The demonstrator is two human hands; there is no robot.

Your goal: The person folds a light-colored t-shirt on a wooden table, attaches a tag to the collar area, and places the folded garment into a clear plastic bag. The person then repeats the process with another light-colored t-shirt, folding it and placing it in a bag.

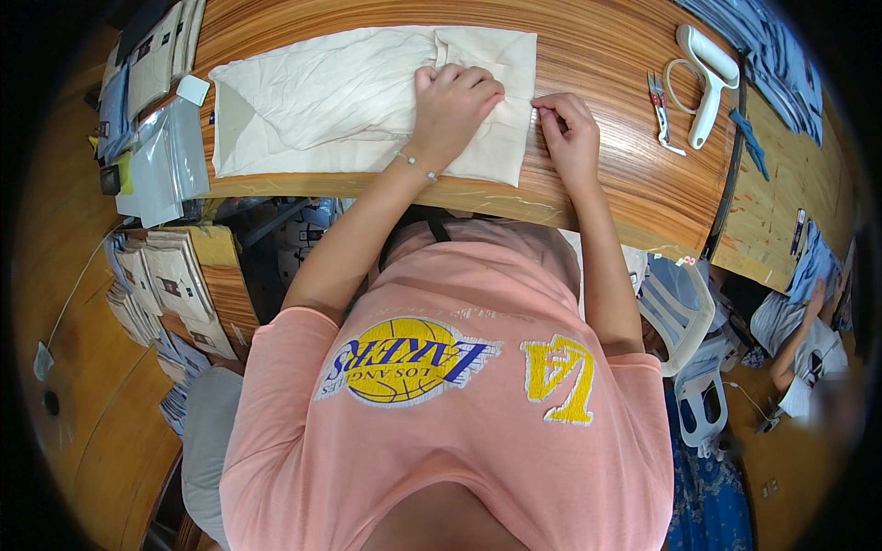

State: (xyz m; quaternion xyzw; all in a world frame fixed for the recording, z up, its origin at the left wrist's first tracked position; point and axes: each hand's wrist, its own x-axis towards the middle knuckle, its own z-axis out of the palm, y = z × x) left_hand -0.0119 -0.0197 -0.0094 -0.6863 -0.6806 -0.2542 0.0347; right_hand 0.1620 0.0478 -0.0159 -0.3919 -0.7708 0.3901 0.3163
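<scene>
Along the near edge of a glossy tabletop [634, 197] with brown wood-grain stripes, the person's left hand [457, 103] presses down on a cream cloth [322, 96], its fingers bent and slightly spread. The right hand [571, 129] is just at the cloth's right-hand edge, thumb and forefinger drawn together; whether they pinch the fabric, I cannot tell. The cloth lies lengthwise across the table, smooth toward its right end and rumpled through the middle. Clear plastic bags [173, 156] overhang the table's left end, with packed garments [152, 73] stacked just beyond them. Toward the right end lie small snips [660, 108] with red on the handle, a pale ring [667, 84] and a white lint roller [707, 87]. A second, yellowish worktop [767, 207] adjoins on that side, with blue garments [776, 55] heaped at its far end. Below table height, more packed garments [175, 275] fill a shelf on the left, and a white plastic chair [694, 321] stands on the right. Farther off, a co-worker [818, 354] in pale clothing sits at the right, and a brown floor [87, 386] spreads out at the left.
</scene>
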